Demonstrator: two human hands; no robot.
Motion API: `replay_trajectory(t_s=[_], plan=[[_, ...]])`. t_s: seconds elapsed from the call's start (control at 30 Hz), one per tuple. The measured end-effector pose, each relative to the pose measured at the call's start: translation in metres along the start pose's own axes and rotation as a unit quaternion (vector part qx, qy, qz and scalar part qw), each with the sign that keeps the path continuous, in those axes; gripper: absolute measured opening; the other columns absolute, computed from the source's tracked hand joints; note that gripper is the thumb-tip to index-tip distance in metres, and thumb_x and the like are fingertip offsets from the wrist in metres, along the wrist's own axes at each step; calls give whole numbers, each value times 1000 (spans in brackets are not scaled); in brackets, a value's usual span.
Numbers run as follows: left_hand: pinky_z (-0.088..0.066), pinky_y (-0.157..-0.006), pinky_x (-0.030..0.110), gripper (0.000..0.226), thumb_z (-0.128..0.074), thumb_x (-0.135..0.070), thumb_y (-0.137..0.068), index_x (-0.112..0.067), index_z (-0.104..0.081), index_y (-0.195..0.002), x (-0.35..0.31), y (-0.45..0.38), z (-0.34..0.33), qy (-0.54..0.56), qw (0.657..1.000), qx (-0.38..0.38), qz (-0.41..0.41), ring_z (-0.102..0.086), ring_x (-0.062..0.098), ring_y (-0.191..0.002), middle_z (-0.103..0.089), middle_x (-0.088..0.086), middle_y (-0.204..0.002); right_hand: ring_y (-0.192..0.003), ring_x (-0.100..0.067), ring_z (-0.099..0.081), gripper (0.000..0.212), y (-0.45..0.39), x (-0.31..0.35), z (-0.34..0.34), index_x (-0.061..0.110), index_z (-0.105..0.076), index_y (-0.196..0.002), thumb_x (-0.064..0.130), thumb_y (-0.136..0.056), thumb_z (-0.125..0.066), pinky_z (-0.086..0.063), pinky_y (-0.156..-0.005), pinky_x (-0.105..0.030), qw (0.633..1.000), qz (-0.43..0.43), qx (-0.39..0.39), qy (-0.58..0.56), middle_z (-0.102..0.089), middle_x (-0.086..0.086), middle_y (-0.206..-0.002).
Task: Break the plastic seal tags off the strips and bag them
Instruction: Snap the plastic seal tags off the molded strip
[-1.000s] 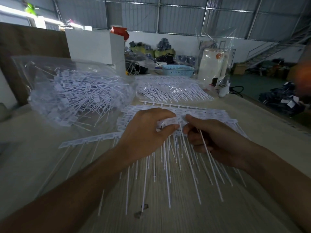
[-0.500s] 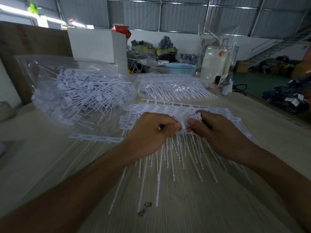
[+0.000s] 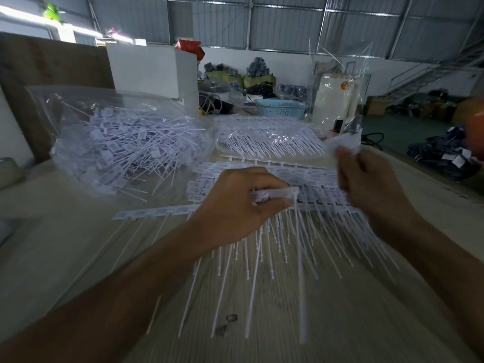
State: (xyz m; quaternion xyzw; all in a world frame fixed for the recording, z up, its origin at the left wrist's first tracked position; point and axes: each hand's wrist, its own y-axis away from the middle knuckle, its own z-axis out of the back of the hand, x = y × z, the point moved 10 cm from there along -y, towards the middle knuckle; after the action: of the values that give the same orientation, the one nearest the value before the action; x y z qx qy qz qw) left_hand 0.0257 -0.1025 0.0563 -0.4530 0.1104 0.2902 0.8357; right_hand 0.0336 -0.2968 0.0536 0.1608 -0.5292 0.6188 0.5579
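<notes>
- Nearest the camera, two bare forearms reach forward over a pale wood-grain table.
- Long thin white tails of plastic seal tags fan toward the viewer across the table.
- The left hand is curled, its grip pinching the head end of a white tag strip just above the pile.
- The right hand is raised a little higher and to the right, blurred; its fingers are curled round some white tag pieces at the fingertips.
- Under and behind both hands lies a stack of unbroken strips, label heads in rows, tails pointing toward the viewer.
- One single strip lies to the left of the stack.
- Farther left, a big clear plastic bag rests on the table, full of loose separated tags.
- Behind the stack sits a second clear bag of strips.
- Beyond these stand a white box, a light blue basket, and a tall clear bag around a white container.
- In the distance are a corrugated metal wall and a staircase.
</notes>
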Motion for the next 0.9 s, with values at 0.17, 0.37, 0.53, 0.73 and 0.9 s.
replay_trajectory(t_s=[0.17,0.37,0.53,0.73,0.9], plan=[[-48,-69,12,31,-78,-26,-84,-26,-63,-111,3,0,0,10,999,-30,22,-64,-1,-82,-66,-19,-86,-49,-8,-39,47,7,-19,-18,12,-65,-78,52,-97,-48,-31,-50,-27,990,-106,87,-39,-48,11,-52],[-50,-62,15,41,-80,-28,-80,-28,-47,-104,3,1,-2,16,998,-44,32,-62,0,-82,-61,-15,-86,-50,-10,-24,45,31,4,-71,24,-58,-59,63,-81,-59,-23,-46,-22,953,-110,242,-147,-32,7,-55],[-49,-64,22,31,-80,-29,-80,-17,-56,-96,-6,-2,-2,1,1000,-20,3,-63,5,-78,-65,-11,-85,-47,-9,-24,42,31,15,-65,25,-52,-55,44,-91,-63,-22,-45,-23,958,-58,239,-147,-32,7,-53],[-50,-82,14,29,-70,-29,-91,-21,-59,-117,3,-1,5,21,1000,19,5,-63,-1,-98,-68,-11,-103,-54,-15,-18,33,23,7,-50,20,-67,-62,32,-92,-63,-22,-47,-22,961,-89,165,-205,-28,-1,-60],[-41,-74,9,18,-71,-14,-88,-14,-67,-106,-1,-1,9,-71,997,-18,-41,-56,-2,-82,-65,-12,-93,-54,-13,-26,33,30,12,-60,20,-69,-67,43,-89,-62,-25,-48,-22,956,-72,197,-204,-29,-11,-66]])
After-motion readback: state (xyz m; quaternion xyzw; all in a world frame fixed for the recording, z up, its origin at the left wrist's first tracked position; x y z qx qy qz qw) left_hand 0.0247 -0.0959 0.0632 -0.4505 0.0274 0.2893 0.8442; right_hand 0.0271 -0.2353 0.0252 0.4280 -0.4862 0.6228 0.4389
